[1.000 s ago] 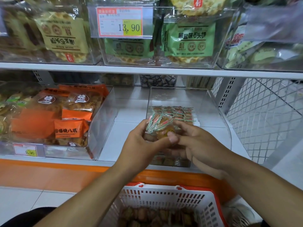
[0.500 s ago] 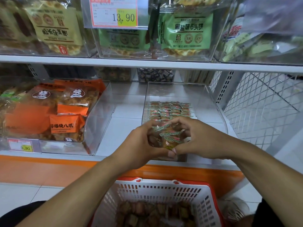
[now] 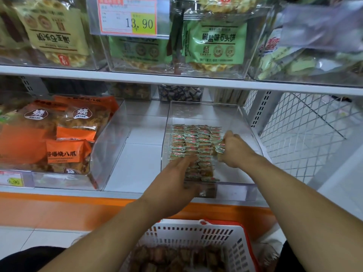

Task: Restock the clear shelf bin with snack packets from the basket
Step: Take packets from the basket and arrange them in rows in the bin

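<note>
The clear shelf bin [image 3: 249,132] sits on the lower shelf and holds neat rows of small snack packets [image 3: 194,140] with green-and-red edges. My left hand [image 3: 174,179] reaches over the bin's front wall, its fingers lying flat on the near rows. My right hand [image 3: 234,152] is inside the bin at the right end of the rows, fingers curled around a few packets [image 3: 219,149]. Below, the white basket [image 3: 196,232] with a red rim holds several more brown packets [image 3: 176,258].
A clear bin of orange snack bags [image 3: 68,138] stands to the left, with bare shelf between the two bins. The upper shelf [image 3: 176,80] overhangs with more bins and a price tag [image 3: 127,16]. A wire mesh panel [image 3: 304,134] closes the right side.
My hands, which held a bundle of packets together in front of the bin, have parted and moved into it: the left onto the rows, the right to their right end with packets.
</note>
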Demonstrator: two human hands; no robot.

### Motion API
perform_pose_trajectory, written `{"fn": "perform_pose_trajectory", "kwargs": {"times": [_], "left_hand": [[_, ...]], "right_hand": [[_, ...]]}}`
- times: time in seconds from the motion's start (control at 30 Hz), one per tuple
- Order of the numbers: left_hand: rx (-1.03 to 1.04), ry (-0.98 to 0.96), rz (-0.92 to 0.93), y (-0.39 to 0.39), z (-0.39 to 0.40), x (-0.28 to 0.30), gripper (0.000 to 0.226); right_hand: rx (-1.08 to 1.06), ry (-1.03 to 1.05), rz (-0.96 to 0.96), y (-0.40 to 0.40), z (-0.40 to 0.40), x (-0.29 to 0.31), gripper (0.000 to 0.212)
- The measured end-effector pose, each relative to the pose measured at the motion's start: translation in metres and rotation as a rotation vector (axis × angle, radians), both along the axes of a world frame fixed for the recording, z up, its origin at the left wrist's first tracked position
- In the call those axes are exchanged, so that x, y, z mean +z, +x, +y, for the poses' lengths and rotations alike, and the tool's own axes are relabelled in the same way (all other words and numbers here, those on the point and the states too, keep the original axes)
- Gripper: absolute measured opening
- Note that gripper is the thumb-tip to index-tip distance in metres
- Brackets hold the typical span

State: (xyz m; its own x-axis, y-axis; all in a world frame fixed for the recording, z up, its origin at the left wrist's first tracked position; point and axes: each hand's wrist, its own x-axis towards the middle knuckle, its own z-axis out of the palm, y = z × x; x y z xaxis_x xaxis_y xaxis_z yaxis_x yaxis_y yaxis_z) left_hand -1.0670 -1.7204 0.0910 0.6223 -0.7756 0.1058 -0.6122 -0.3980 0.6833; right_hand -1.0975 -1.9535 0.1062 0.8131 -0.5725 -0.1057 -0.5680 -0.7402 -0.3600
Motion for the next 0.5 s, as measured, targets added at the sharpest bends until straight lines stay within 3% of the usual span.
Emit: {"fn": "perform_pose_trajectory", "kwargs": {"times": [0.1,0.27,0.33,0.43,0.5], "left_hand": [[-0.024,0.003,-0.031,-0.001,-0.001,-0.006,0.069],[-0.041,0.001,-0.073,0.002,-0.002,-0.010,0.070],[-0.040,-0.004,-0.083,0.003,-0.002,-0.011,0.071],[-0.039,-0.001,-0.089,0.003,-0.002,-0.012,0.072],[-0.037,0.016,-0.100,0.002,-0.002,-0.014,0.074]], "right_hand": [[-0.096,0.062,0.013,0.013,-0.006,-0.021,0.066],[-0.159,0.028,0.084,0.025,-0.013,-0.034,0.040],[-0.169,0.009,0.089,0.028,-0.011,-0.035,0.052],[-0.172,0.005,0.083,0.029,-0.008,-0.035,0.092],[-0.141,0.056,0.072,0.029,-0.008,-0.034,0.098]]}}
